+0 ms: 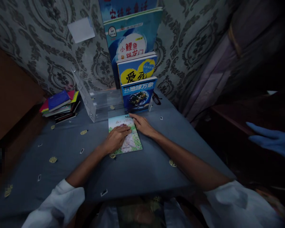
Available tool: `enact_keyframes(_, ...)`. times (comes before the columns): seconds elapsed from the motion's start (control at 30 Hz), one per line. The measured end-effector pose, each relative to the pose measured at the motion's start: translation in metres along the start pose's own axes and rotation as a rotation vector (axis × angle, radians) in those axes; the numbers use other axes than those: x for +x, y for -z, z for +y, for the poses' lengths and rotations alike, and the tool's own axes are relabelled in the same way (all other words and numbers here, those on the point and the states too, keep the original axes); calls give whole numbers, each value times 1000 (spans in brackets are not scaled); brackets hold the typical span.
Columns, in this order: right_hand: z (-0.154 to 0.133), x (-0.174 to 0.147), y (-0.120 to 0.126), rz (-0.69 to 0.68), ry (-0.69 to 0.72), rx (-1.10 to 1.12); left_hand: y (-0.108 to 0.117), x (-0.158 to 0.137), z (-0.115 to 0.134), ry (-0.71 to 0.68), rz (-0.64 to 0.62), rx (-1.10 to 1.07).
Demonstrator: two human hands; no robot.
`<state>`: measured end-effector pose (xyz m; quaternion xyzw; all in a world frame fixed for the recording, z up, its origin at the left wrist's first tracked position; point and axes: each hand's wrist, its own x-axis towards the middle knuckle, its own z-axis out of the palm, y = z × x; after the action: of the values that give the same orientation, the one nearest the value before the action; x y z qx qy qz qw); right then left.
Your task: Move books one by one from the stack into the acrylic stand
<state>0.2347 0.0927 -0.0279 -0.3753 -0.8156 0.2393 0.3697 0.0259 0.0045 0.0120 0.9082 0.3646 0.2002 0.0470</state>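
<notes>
A thin picture book point(131, 143) with a light blue and green cover lies face up on the blue-grey tablecloth. My left hand point(117, 136) rests flat across the middle of its cover, fingers stretched out to the right. At the book's upper right corner, my right hand point(143, 126) touches the edge with its fingers extended. Just behind stands a clear stepped rack point(85, 95). Its right side carries upright books: a blue book with a globe point(139, 98) in front, a blue and yellow book point(127, 72) behind it, and taller ones point(111, 41) at the back.
A pile of books and booklets point(60, 103) lies at the table's back left. Dark glasses point(156, 98) sit right of the rack. A patterned wall point(54, 69) with a white card point(81, 30) is behind. A blue glove-like shape point(273, 136) shows at the right edge.
</notes>
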Motion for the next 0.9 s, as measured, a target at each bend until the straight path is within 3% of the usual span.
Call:
enact_keyframes(0.23, -6, -1, 2, -20, -9, -12, -5, 16, 12, -28, -86, -15)
enact_keyframes(0.57, -10, -3, 3, -12, 40, -80, 13, -26, 69, -59, -196, -55)
enact_keyframes(0.77, -19, -12, 2, -9, 82, -179, 20, -50, 75, -46, -163, -5)
enact_keyframes(0.9, -40, -35, 2, -41, 120, -273, 23, -74, 71, -6, -103, 5)
